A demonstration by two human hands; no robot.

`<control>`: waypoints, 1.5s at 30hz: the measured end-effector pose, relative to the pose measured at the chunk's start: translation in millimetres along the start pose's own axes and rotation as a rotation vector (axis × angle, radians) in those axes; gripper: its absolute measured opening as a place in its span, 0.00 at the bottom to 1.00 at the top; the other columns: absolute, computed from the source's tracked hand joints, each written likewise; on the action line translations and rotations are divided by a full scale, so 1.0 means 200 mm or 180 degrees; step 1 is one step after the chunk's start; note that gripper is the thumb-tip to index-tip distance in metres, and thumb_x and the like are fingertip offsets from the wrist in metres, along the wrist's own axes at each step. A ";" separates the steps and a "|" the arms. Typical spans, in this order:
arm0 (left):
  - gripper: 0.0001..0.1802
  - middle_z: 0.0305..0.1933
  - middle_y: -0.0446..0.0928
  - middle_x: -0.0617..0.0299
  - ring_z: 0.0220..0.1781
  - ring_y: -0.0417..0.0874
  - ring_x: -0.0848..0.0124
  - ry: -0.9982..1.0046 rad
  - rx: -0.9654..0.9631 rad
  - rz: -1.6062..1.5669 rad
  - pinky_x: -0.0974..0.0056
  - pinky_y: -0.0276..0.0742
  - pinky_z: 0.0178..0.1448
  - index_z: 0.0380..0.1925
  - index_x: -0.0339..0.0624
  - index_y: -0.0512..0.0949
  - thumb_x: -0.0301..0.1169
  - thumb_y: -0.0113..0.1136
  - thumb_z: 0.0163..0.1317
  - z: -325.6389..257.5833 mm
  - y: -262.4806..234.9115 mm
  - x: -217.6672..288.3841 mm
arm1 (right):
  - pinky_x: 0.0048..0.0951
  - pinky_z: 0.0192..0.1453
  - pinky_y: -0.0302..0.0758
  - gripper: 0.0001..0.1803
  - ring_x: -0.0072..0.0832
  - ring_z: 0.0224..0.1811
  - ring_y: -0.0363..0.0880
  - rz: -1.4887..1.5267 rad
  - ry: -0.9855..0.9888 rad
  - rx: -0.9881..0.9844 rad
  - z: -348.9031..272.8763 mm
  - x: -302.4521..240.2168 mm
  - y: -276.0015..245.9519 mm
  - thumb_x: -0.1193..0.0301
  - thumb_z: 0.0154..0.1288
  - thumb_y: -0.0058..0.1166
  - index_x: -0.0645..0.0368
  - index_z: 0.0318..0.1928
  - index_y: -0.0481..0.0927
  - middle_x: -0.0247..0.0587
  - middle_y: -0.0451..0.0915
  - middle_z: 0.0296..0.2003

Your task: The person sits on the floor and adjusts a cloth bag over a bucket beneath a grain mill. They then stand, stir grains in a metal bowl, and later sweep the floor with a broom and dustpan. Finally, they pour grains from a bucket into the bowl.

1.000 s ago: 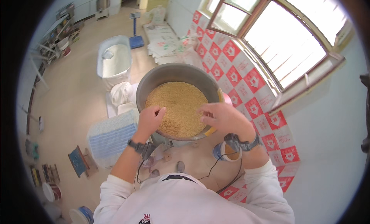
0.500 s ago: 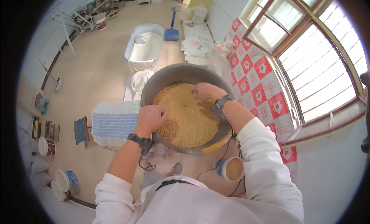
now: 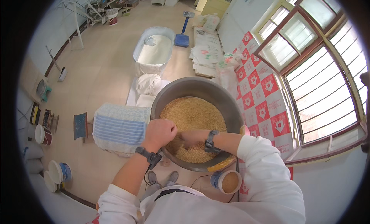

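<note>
A large grey round tub [image 3: 189, 86] stands in front of me, partly filled with yellow-brown grain [image 3: 198, 114]. Over its left rim my left hand [image 3: 160, 131] is curled into a fist; whether it grips the rim or anything else is hidden. My right hand [image 3: 191, 138] reaches down at the grain's near left part, just beside the left one. Its fingers are blurred and seem partly sunk in the grain. Each wrist wears a dark strapped device. Yellow tape [image 3: 221, 164] covers a stretch of the tub's near right rim.
Left of the tub is a surface draped with a blue-striped towel [image 3: 120, 127]. Beyond lie white sacks [image 3: 148, 84] and a long pale tub [image 3: 137, 50] of white material. A small bucket [image 3: 217, 180] holding grain stands near right. Blue platform scale [image 3: 182, 40] is farther off; an open window [image 3: 289, 41] is at right.
My right hand has come from the far right part of the grain toward me and leftward, down beside the left hand. The left fist stays by the rim as the whole view shifts.
</note>
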State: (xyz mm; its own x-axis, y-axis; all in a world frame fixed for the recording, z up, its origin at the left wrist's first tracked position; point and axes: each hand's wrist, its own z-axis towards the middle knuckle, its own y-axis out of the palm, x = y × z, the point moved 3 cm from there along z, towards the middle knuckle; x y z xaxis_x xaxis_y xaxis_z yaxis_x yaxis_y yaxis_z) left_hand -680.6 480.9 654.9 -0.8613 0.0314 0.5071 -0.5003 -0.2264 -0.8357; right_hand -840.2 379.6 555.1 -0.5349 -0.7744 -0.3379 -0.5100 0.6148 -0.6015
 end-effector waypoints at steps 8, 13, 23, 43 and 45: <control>0.14 0.28 0.84 0.53 0.31 0.86 0.50 0.0098 0.0050 -0.0036 0.47 0.81 0.38 0.23 0.44 0.86 0.39 0.63 0.62 0.00 0.02 -0.01 | 0.47 0.64 0.80 0.34 0.54 0.62 0.83 0.0776 0.0617 0.2364 0.11 0.54 -0.33 0.69 0.61 0.65 0.64 0.69 0.75 0.63 0.83 0.59; 0.15 0.27 0.84 0.52 0.31 0.85 0.50 0.0083 0.0073 -0.0046 0.47 0.80 0.38 0.22 0.43 0.85 0.39 0.62 0.63 0.00 0.01 -0.01 | 0.46 0.63 0.81 0.30 0.53 0.62 0.83 -0.0270 0.0916 0.0233 -0.29 0.47 -0.09 0.73 0.58 0.66 0.67 0.63 0.79 0.60 0.83 0.59; 0.15 0.27 0.83 0.51 0.31 0.85 0.49 0.0097 0.0045 0.0023 0.46 0.80 0.37 0.22 0.42 0.85 0.39 0.62 0.63 0.00 0.01 0.00 | 0.47 0.59 0.80 0.45 0.49 0.57 0.86 0.1979 0.0015 0.0172 -0.07 0.05 -0.15 0.72 0.57 0.67 0.59 0.76 0.65 0.60 0.84 0.57; 0.15 0.29 0.84 0.50 0.32 0.85 0.49 0.0051 0.0080 -0.0068 0.46 0.80 0.39 0.23 0.42 0.85 0.39 0.61 0.63 0.00 0.02 -0.01 | 0.47 0.70 0.75 0.41 0.53 0.65 0.80 0.0506 0.0725 0.1573 0.21 0.12 -0.02 0.50 0.61 0.68 0.69 0.65 0.78 0.70 0.82 0.58; 0.15 0.28 0.83 0.49 0.31 0.84 0.48 0.0092 0.0119 -0.0114 0.46 0.79 0.38 0.23 0.41 0.84 0.39 0.61 0.62 0.00 0.02 -0.01 | 0.47 0.67 0.76 0.35 0.51 0.61 0.83 0.0742 0.0245 0.0879 0.11 0.03 -0.01 0.54 0.61 0.69 0.68 0.60 0.82 0.66 0.85 0.54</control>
State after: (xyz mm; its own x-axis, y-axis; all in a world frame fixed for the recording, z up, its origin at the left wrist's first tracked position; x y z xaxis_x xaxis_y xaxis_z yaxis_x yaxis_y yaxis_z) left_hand -680.5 479.5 650.0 -0.8454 0.0680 0.5298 -0.5276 -0.2609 -0.8084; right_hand -827.6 370.6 538.2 -0.6699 -0.5983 -0.4398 -0.1730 0.7017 -0.6911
